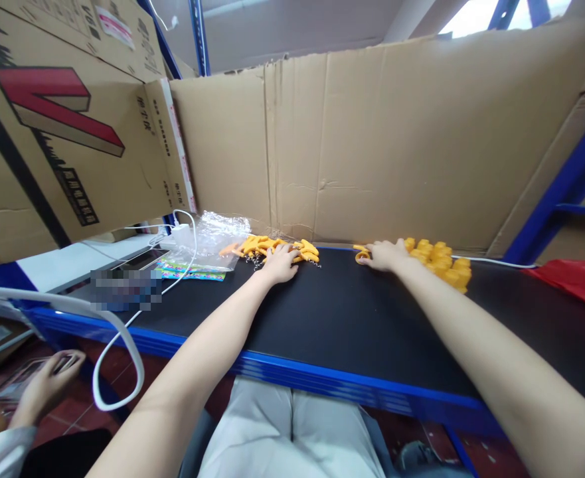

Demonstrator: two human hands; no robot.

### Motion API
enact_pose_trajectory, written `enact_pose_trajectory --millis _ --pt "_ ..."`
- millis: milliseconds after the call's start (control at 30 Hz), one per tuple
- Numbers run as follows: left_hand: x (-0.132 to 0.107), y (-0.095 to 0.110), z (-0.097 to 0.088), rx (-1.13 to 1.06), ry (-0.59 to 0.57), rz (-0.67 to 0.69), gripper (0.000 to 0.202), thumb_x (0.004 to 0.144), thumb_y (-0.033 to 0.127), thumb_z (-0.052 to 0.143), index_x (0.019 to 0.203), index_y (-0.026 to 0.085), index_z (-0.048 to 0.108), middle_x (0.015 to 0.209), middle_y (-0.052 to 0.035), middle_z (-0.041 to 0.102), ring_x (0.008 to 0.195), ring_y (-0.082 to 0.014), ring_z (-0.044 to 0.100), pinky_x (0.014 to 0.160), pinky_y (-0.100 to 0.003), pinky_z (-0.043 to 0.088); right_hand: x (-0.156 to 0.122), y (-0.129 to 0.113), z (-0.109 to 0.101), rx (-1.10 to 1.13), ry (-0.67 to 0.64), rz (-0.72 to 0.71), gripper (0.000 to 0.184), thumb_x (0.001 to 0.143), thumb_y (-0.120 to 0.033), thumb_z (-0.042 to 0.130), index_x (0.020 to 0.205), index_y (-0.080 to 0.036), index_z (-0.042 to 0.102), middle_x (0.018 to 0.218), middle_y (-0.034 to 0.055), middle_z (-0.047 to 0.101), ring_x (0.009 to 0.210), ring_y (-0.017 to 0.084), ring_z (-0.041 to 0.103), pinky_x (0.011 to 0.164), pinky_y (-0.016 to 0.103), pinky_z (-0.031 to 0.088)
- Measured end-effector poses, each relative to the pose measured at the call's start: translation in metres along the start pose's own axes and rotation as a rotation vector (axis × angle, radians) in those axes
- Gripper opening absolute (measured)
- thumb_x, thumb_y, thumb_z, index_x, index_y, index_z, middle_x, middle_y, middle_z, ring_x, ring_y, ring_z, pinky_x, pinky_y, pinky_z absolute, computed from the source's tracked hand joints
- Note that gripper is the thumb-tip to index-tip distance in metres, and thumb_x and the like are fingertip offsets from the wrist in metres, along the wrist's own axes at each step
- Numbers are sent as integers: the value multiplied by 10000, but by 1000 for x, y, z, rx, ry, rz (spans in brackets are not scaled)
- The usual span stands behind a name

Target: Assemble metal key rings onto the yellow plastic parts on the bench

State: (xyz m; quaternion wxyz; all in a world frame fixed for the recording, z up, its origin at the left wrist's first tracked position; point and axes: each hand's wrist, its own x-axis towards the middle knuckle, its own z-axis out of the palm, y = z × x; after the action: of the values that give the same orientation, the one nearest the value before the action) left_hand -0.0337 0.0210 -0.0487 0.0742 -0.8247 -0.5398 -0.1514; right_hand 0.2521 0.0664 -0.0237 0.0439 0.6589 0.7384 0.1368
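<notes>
My left hand [281, 264] rests on a pile of orange plastic pieces [256, 244] with small metal chains or springs among them. Its fingers curl down into the pile, and what they grip, if anything, is hidden. Farther right, my right hand [386, 255] reaches to the back of the black tabletop, its fingers closed around a small orange piece [362, 255] with a rounded, ring-like part. Just beyond the right wrist stands a cluster of yellow knobbed blocks [439, 262], partly covered by the forearm.
Clear plastic bags [210, 236] and a colourful packet [192, 271] lie left of the pile. A white cable [123, 332] loops over the blue table edge [322, 378]. Cardboard [396, 146] walls the back. Red plastic [578, 280] lies far right. Another person's hand [53, 378] shows lower left.
</notes>
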Motion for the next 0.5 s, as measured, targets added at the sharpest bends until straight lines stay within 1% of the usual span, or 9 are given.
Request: enact_pose_trajectory --millis 67,200,367,500 --pt "0 -1 1 0 3 -1 437 800 303 463 1233 246 477 1339 -98 403 1234 -298 330 980 -566 275 3 5 2 -10 -4 22 439 828 -453 431 1175 -222 568 1219 127 558 1113 320 486 901 554 284" --pt "0 0 1 -2 8 0 426 801 306 459 1221 245 491 1328 -93 424 1229 -294 333 978 -559 279 4 16 4 -1 -16 45 427 803 -392 468 1187 -230 558 1240 120 548 1101 318 494 895 580 279" --pt "1 1 1 -13 9 -1 410 797 302 465 1200 245 512 1325 -100 434 1232 -303 332 964 -579 279 -1 23 -3 73 -50 77 443 747 -420 542 1143 -227 596 1191 147 576 1085 344 505 906 591 265" --pt "1 0 0 -10 4 2 412 798 298 469 1204 239 509 1333 -107 426 1225 -310 339 959 -574 284 -5 32 -13 86 -131 170 489 689 -430 630 1122 -203 606 1204 182 560 1129 389 462 902 613 258"
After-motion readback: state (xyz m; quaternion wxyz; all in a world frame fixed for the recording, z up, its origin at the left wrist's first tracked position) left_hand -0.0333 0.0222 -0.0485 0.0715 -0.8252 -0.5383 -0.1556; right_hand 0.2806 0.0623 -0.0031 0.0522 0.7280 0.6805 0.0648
